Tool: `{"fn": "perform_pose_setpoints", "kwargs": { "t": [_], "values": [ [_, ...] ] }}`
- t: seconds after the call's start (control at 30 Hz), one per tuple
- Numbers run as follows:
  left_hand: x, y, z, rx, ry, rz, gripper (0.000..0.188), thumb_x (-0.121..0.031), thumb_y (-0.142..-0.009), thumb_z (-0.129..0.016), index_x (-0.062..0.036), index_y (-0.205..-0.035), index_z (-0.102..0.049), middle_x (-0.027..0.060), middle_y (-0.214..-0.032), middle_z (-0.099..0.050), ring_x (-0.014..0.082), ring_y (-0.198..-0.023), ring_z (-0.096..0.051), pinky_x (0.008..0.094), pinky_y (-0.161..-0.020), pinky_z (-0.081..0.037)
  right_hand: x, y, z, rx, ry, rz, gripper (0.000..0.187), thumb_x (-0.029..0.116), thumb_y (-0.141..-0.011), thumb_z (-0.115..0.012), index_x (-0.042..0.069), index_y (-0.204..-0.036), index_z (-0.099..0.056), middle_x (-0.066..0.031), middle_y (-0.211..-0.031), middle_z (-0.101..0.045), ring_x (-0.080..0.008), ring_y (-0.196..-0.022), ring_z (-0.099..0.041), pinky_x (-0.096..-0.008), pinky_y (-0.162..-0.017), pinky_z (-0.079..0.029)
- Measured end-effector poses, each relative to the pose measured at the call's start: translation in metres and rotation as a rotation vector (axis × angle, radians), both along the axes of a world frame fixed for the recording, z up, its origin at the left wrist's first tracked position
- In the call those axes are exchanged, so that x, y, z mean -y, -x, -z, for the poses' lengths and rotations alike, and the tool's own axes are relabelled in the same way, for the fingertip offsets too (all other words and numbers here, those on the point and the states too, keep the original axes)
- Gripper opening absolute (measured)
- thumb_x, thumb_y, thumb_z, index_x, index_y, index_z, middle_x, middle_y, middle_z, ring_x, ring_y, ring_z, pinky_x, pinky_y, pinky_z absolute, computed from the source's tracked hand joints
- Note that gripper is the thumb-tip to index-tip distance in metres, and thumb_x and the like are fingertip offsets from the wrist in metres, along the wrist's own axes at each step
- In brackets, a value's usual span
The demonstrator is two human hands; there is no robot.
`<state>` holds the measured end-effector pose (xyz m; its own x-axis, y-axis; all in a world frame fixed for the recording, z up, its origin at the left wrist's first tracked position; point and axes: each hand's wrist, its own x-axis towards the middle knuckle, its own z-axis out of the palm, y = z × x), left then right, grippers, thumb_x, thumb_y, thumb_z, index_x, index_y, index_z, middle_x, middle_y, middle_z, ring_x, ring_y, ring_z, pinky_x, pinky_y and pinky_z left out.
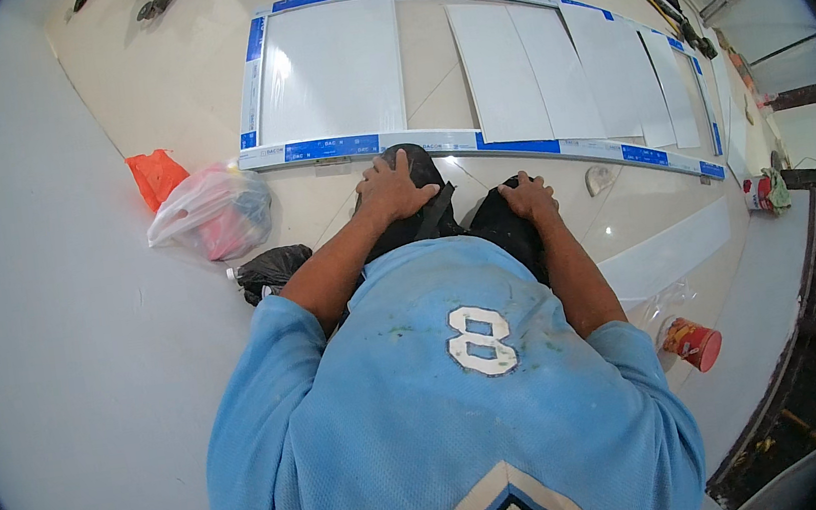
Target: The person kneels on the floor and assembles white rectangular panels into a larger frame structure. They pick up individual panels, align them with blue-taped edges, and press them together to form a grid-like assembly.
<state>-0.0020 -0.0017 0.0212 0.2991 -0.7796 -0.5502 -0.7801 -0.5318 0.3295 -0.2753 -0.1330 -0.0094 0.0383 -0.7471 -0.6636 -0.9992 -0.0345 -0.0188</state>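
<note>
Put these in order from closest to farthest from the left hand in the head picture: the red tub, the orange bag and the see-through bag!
From the left hand:
1. See-through bag, out to its left.
2. Orange bag, farther left, just beyond the first.
3. Red tub, way over on the right.

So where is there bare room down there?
Bare floor shows left of the long frame, beyond the orange bag; inside the frame, a bare strip separates the wide panel from loose white sheets. The frame's right half is crowded with sheets.
</note>
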Motion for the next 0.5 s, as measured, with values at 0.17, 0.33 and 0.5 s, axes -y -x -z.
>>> {"fn": "perform_pose_setpoints", "kwargs": {
  "t": [0.17,0.33,0.5],
  "values": [
    [0.0001,0.0017,0.0006,0.007,0.004,0.003,0.112,-0.076,-0.087,-0.063,-0.01,-0.169,-0.024,0.0373,-0.163,-0.029,0.0566,-0.146,-0.037,0.0711,-0.114,-0.033,0.0005,0.0033,0.0019,0.04,0.019,-0.012,0.082,0.067,-0.096,-0.056,0.019,-0.161,-0.041,-0.0241,-0.163,-0.038,-0.05,-0.148,-0.038,-0.0718,-0.111,-0.04],
    [0.0008,0.0026,-0.002,0.02,-0.007,0.003,0.112,-0.076,-0.087,-0.063,-0.0099,-0.169,-0.025,0.037,-0.164,-0.028,0.0564,-0.147,-0.036,0.0698,-0.114,-0.034,-0.0014,0.0037,0.0023,0.041,0.041,-0.015,0.082,0.066,-0.096,-0.056,0.018,-0.161,-0.042,-0.0239,-0.162,-0.039,-0.0498,-0.148,-0.04,-0.0708,-0.112,-0.04],
    [0.003,0.0018,-0.0082,0.014,-0.038,0.011,0.116,-0.078,-0.086,-0.063,-0.0111,-0.17,-0.02,0.0378,-0.165,-0.027,0.0556,-0.148,-0.037,0.0673,-0.116,-0.035,-0.0003,0.0021,-0.0006,0.03,0.033,-0.016,0.082,0.066,-0.096,-0.057,0.018,-0.161,-0.042,-0.024,-0.161,-0.041,-0.0498,-0.147,-0.04,-0.0704,-0.112,-0.04]
  ]
}}
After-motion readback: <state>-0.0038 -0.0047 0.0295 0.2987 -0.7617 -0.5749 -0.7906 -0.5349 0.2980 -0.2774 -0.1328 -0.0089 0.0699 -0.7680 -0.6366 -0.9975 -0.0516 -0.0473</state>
